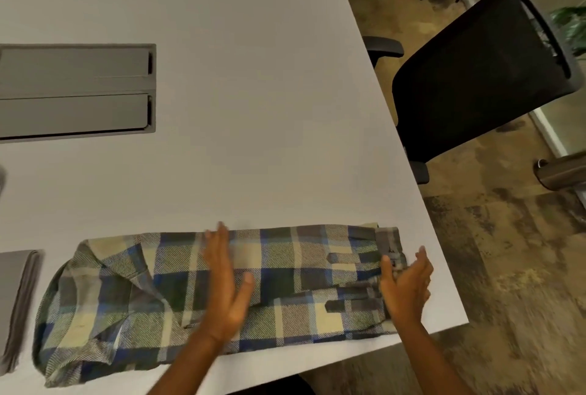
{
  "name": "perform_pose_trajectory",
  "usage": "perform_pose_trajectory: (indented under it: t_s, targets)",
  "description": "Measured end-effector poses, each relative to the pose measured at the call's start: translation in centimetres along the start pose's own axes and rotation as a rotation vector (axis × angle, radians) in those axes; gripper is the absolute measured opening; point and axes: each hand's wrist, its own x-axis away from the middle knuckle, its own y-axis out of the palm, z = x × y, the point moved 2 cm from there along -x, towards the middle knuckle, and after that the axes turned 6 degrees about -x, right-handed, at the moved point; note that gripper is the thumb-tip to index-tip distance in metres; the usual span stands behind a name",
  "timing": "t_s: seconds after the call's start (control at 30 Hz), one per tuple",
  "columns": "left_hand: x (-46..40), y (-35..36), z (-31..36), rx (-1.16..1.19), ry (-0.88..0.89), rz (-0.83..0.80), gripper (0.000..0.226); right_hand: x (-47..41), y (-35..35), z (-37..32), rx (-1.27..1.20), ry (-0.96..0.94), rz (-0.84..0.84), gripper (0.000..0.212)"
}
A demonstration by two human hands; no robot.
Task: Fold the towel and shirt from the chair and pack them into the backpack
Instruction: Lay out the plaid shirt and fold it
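Note:
A blue, yellow and grey plaid shirt (285,267) lies folded into a long strip along the near edge of the white table (237,77). My left hand (225,283) rests flat on its middle, fingers straight. At the strip's right end, by the cuffs, my right hand (407,286) is held open, palm turned inward, fingers straight and slightly blurred. A folded grey towel (17,302) lies at the left edge of the table. No backpack is in view.
A grey cable hatch (76,90) is set into the table at the left. A black office chair (475,77) stands at the table's right side. The table's corner (466,320) lies just right of my right hand, with patterned carpet beyond.

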Motion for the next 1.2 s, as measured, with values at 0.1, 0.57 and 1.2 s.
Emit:
perform_pose_trajectory:
  t_s: [0.1, 0.57, 1.2]
  targets:
    - [1.0, 6.1, 3.1, 0.165, 0.055, -0.174, 0.086, -0.4, -0.6, 0.1, -0.057, 0.088, -0.03, 0.087]
    - [-0.1, 12.0, 1.6, 0.22, 0.073, -0.173, 0.086, -2.7, -2.3, 0.7, -0.363, 0.361, -0.427, 0.068]
    - [0.1, 10.3, 3.0, 0.393, -0.041, -0.145, 0.081, 3.7, -6.1, -8.5, -0.354, -0.073, -0.339, 0.024]
